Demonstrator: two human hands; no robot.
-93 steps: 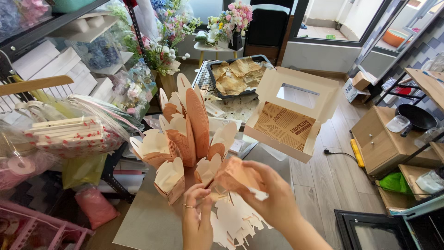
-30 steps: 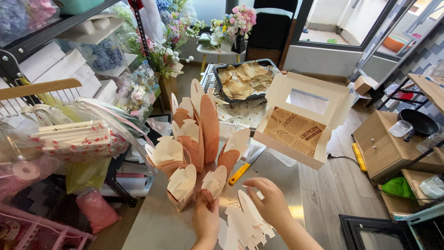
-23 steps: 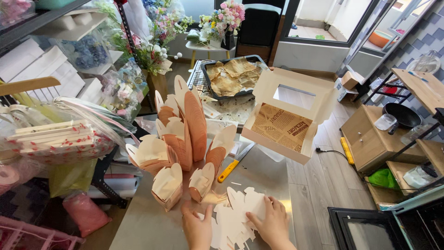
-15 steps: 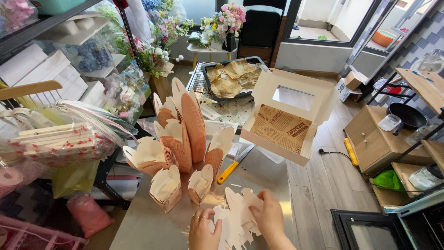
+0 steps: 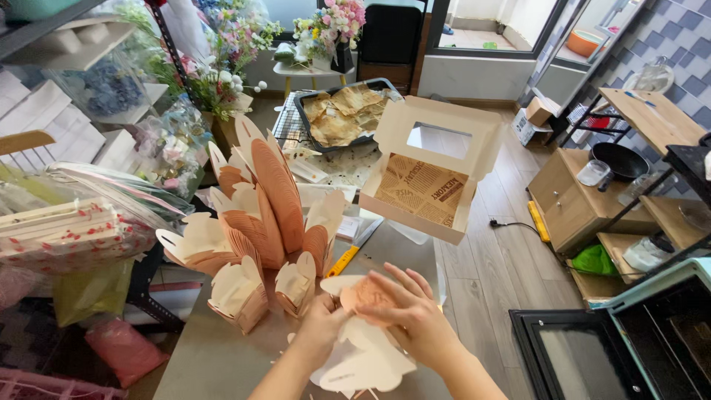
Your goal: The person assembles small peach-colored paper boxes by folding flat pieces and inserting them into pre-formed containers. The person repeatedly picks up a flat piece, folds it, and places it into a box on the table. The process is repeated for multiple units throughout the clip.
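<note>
Both hands pinch one flat pink box blank (image 5: 364, 295): left hand (image 5: 324, 326) on its near-left edge, right hand (image 5: 415, 317) fingers spread over its right side. Blank sits just above the white blank stack (image 5: 364, 361) on the grey table (image 5: 200, 355). Folded pink cartons (image 5: 259, 222) stand just to the left; open window box (image 5: 433, 174) behind.

Grey table (image 5: 222, 355): folded cartons (image 5: 255, 222), flat blanks (image 5: 366, 359), yellow cutter (image 5: 344, 261), windowed box (image 5: 433, 170).

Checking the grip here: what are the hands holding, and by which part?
Both hands, left and right, hold a flat pink-and-white petal-edged paper box blank by its top flaps.
</note>
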